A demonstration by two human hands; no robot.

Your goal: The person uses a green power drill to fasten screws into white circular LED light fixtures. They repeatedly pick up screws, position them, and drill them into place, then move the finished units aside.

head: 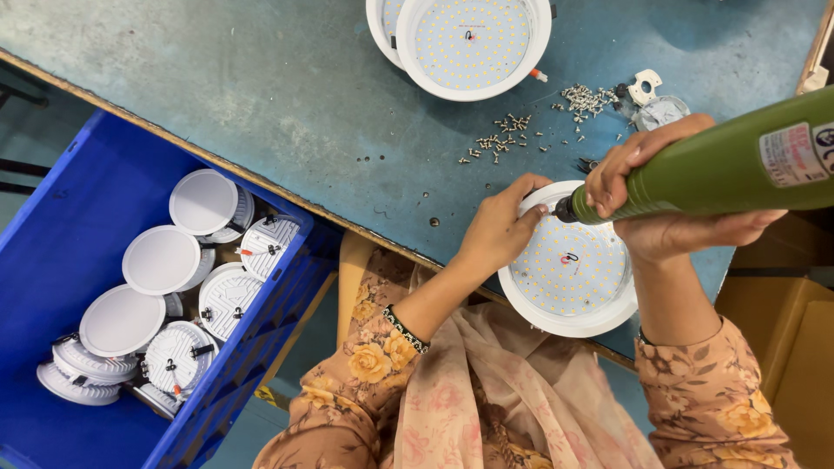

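Note:
A round white lamp housing (569, 287) with a dotted light board lies at the table's near edge. My left hand (499, 230) pinches at its upper left rim, right by the tip of the tool. My right hand (665, 200) grips a green electric screwdriver (738, 169), held nearly level with its bit touching the lamp's rim beside my left fingers.
Two more round lamps (469, 43) lie at the table's far edge. Small screws (504, 139) are scattered on the teal table (261, 87), with a small clear dish (660, 111) nearby. A blue crate (87, 191) at left holds several white lamp housings (161, 260).

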